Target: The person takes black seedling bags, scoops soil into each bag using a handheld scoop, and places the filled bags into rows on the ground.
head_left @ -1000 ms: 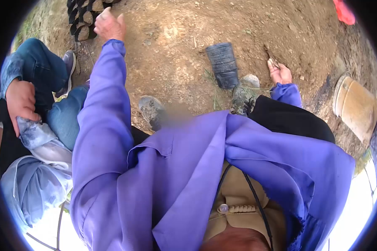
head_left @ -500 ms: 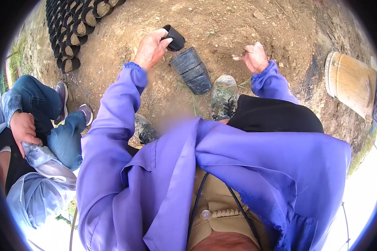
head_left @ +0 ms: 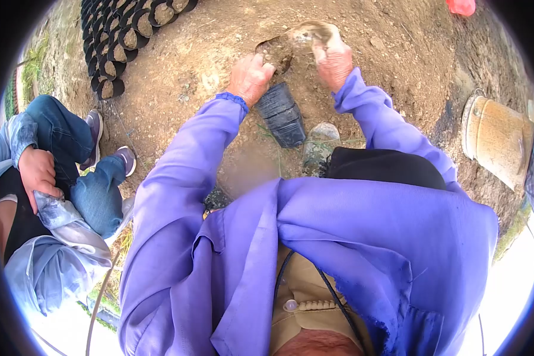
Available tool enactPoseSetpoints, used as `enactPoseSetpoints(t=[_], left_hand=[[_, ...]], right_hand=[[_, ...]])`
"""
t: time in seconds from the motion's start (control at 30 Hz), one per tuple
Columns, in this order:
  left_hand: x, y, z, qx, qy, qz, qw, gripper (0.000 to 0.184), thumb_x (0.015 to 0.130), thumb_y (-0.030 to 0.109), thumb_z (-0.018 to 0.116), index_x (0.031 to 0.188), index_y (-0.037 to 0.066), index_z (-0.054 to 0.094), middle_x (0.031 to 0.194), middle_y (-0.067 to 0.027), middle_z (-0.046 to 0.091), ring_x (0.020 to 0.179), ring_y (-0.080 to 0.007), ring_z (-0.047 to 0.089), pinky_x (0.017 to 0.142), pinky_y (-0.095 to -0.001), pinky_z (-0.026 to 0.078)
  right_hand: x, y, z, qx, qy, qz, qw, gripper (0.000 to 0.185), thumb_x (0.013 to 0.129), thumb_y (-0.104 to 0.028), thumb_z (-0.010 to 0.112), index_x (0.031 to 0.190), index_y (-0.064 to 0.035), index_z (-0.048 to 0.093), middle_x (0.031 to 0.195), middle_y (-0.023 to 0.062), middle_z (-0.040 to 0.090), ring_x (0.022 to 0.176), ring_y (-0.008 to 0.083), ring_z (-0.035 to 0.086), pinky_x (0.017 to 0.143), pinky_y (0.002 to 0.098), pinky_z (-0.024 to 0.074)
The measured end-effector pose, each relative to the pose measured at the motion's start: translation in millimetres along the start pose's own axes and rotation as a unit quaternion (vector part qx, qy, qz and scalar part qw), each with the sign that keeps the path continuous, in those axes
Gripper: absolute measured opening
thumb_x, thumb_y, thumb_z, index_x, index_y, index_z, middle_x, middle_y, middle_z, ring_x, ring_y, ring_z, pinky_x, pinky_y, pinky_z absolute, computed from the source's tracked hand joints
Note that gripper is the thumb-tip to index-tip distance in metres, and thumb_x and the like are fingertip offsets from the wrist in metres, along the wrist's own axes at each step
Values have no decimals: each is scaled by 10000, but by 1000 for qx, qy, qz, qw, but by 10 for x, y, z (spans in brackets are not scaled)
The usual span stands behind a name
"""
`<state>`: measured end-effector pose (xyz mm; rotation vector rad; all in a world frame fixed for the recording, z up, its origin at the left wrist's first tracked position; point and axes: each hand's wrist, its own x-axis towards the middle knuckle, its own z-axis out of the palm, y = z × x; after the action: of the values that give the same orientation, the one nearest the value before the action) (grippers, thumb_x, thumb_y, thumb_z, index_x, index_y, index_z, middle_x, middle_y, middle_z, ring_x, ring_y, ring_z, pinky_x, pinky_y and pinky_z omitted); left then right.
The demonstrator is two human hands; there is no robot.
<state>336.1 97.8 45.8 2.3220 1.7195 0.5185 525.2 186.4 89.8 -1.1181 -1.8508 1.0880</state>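
Note:
My left hand (head_left: 252, 77) is closed on the side of a small black nursery pot (head_left: 287, 64), held low over the ground. Its dark rim shows beyond my knuckles, with brown soil (head_left: 275, 52) inside; much of the pot is hidden. My right hand (head_left: 334, 64) is just to the right of the pot, over loose dirt. A pale, motion-smeared patch lies at its fingertips, so what it holds cannot be made out. Below my left hand, a stack of nested black pots (head_left: 280, 114) lies on its side, close to my camouflage shoe (head_left: 321, 137).
Rows of black pots (head_left: 115, 53) filled with soil stand at the upper left. Another person (head_left: 38, 178) sits at the left, a hand on their sleeve. A dirty bucket (head_left: 497, 133) lies at the right. Something red (head_left: 460, 6) shows at the top right edge.
My left hand has moved right and down with the pot, which now shows soil inside. My right hand has moved up and left towards it. The red thing has come into view.

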Motion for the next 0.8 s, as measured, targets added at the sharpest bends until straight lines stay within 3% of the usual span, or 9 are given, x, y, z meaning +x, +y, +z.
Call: enactPoseSetpoints(t=[0.1, 0.2, 0.27, 0.37, 0.5, 0.63, 0.67, 0.8], left_hand=[[40, -39, 94, -9, -11, -42, 999, 170, 669, 59, 641, 815, 106, 567, 772, -117, 512, 753, -332, 588, 613, -444, 485], [68, -126, 203, -68, 27, -80, 994, 195, 672, 66, 665, 825, 123, 558, 773, -115, 522, 750, -346, 592, 608, -444, 484], [5, -243, 166, -126, 75, -125, 981, 226, 665, 89, 711, 817, 115, 545, 792, -110, 540, 746, -355, 584, 615, -439, 480], [-302, -625, -10, -155, 169, -184, 956, 255, 653, 115, 746, 802, 108, 539, 794, -116, 543, 740, -363, 576, 607, -442, 466], [-838, -1446, -405, -46, 205, -322, 923, 255, 653, 134, 752, 770, 78, 532, 788, -133, 551, 761, -349, 562, 649, -430, 446], [-1255, -2095, -621, 32, 240, -413, 878, 269, 654, 151, 756, 771, 61, 532, 793, -154, 555, 774, -361, 557, 673, -440, 447], [-1362, -2294, -684, 69, 251, -401, 878, 269, 657, 149, 751, 774, 54, 529, 792, -171, 552, 784, -379, 555, 684, -447, 448], [-1558, -3054, -724, 136, 134, -441, 877, 242, 746, 174, 715, 871, 28, 568, 890, -238, 579, 872, -429, 575, 733, -479, 466]], right_hand=[[-128, 201, -153, 278, 78, 159, 944, 289, 903, 13, 448, 1190, -18, 460, 988, 117, 650, 775, 186, 668, 576, 275, 571], [-438, 264, -287, 281, 105, 245, 922, 270, 926, -12, 432, 1194, -26, 456, 999, 122, 630, 775, 196, 667, 513, 260, 562], [-659, 142, -353, 287, 110, 308, 900, 274, 925, -37, 448, 1200, -43, 459, 1033, 132, 623, 774, 213, 668, 557, 298, 582], [-1057, 268, -442, 302, 100, 409, 855, 235, 914, -131, 481, 1125, -29, 499, 901, 130, 650, 687, 226, 655, 567, 342, 567], [-1437, 432, -495, 271, 36, 534, 800, 189, 882, -118, 460, 1034, -29, 528, 803, 113, 647, 569, 192, 604, 483, 295, 509], [-1615, 595, -492, 320, 78, 585, 741, 224, 882, -114, 461, 1068, -21, 547, 866, 128, 647, 643, 194, 614, 529, 293, 525], [-1645, 698, -542, 361, 87, 592, 715, 246, 901, -85, 422, 1088, 22, 540, 930, 140, 644, 743, 212, 634, 616, 315, 562], [-1345, 1699, -1001, 488, 348, 535, 596, 281, 914, -14, 336, 1115, 98, 497, 1013, 206, 625, 909, 314, 636, 813, 418, 565]])
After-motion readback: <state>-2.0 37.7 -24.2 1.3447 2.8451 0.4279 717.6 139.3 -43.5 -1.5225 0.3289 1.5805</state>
